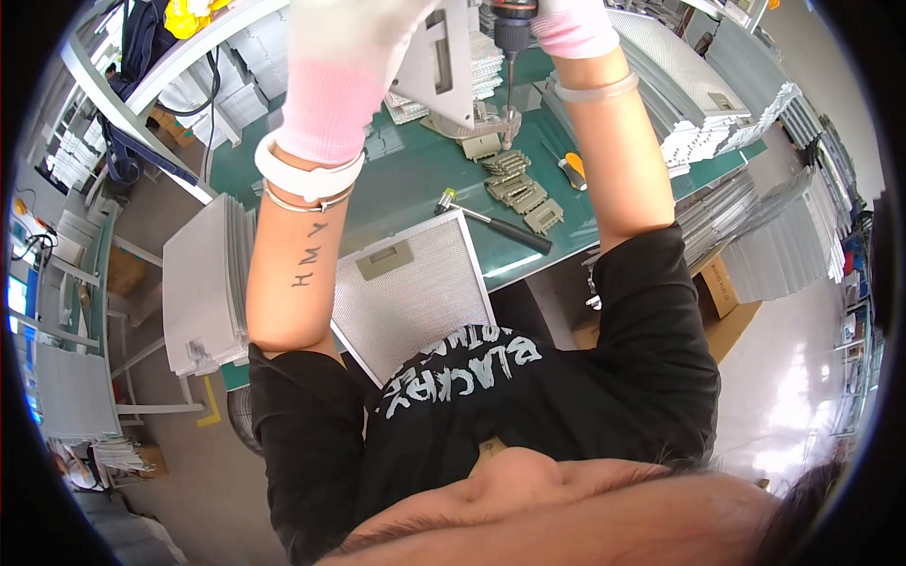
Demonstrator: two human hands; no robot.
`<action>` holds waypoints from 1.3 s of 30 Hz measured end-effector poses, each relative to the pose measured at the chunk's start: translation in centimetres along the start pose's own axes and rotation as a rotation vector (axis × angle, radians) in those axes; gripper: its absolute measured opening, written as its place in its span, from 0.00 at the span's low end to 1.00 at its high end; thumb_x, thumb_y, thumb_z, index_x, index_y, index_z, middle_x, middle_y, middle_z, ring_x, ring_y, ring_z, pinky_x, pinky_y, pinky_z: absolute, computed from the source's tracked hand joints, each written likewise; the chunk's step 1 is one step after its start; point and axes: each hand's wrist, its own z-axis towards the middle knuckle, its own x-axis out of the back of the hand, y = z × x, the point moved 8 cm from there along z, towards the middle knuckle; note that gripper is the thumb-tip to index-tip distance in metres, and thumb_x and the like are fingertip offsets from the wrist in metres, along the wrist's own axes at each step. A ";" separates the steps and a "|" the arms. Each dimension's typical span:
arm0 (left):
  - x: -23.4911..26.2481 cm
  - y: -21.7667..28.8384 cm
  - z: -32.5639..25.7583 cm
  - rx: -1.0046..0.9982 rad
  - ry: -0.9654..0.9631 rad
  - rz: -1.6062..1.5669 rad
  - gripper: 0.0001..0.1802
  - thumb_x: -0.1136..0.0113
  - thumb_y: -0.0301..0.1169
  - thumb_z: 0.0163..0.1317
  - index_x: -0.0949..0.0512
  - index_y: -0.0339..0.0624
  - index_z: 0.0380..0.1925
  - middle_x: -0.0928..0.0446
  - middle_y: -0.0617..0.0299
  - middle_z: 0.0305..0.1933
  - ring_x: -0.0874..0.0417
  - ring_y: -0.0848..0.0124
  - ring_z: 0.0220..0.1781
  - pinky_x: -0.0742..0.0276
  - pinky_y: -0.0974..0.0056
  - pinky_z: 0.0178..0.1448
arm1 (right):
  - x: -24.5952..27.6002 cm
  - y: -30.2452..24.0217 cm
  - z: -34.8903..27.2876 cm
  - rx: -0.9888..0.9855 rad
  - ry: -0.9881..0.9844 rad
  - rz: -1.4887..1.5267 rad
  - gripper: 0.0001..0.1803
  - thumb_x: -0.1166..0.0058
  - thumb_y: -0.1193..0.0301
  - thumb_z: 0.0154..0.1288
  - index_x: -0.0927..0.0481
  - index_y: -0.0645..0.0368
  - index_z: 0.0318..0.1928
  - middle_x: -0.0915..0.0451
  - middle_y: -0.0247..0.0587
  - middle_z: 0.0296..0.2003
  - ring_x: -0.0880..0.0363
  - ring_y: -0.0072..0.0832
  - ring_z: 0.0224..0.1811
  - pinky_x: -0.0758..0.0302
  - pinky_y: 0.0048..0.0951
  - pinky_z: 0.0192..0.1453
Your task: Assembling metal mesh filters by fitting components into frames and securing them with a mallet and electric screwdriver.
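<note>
Both hands work at the far edge of the green bench top (415, 170), each in a white glove with a pink cuff. The left hand (354, 42) is closed around the upper edge of a pale grey metal frame piece (444, 66) and holds it upright; the fingers themselves run out of the picture at the top, so how tightly they press is hard to judge. The right hand (571, 24) sits at the very top of the view on a power drill (510, 28) — only the cuff and the heel of the glove show, so I cannot tell how its fingers lie. The drill's chuck points straight down and its bit meets a small metal clip (491, 127) at the foot of the frame piece, on the bench. Just beside that spot, toward the person, a row of beige plastic latch parts (519, 184) lies on the green surface, with a screwdriver with an orange handle (571, 170) to their right and a hammer with a black grip (491, 222) nearer the bench edge. A square mesh filter panel (411, 292) leans off the near edge by the person's chest. Stacks of the same grey panels (203, 283) stand to the left, and more panel stacks (717, 104) are piled to the right.
</note>
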 end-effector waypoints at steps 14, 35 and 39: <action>3.7 -9.6 -2.7 -0.176 0.137 -0.369 0.34 0.33 0.16 0.60 0.35 0.45 0.64 0.26 0.61 0.57 0.21 0.70 0.58 0.21 0.64 0.63 | -2.2 2.0 -4.8 -0.198 0.078 -0.107 0.21 0.43 0.76 0.70 0.31 0.58 0.60 0.25 0.29 0.29 0.25 0.18 0.28 0.28 0.20 0.32; 3.1 -7.9 -5.3 -0.111 0.047 -0.138 0.34 0.33 0.18 0.58 0.36 0.47 0.62 0.30 0.59 0.57 0.22 0.70 0.56 0.21 0.65 0.58 | -1.2 5.1 -9.2 -0.230 0.143 0.125 0.30 0.43 0.77 0.69 0.37 0.57 0.69 0.24 0.33 0.28 0.25 0.22 0.26 0.26 0.24 0.30; 3.0 -8.3 -6.5 -0.153 0.082 -0.133 0.37 0.29 0.20 0.55 0.38 0.45 0.62 0.31 0.58 0.56 0.22 0.70 0.55 0.20 0.65 0.56 | -0.9 5.2 -8.5 -0.304 0.076 -0.057 0.30 0.43 0.77 0.69 0.36 0.57 0.68 0.23 0.34 0.32 0.24 0.21 0.28 0.26 0.23 0.31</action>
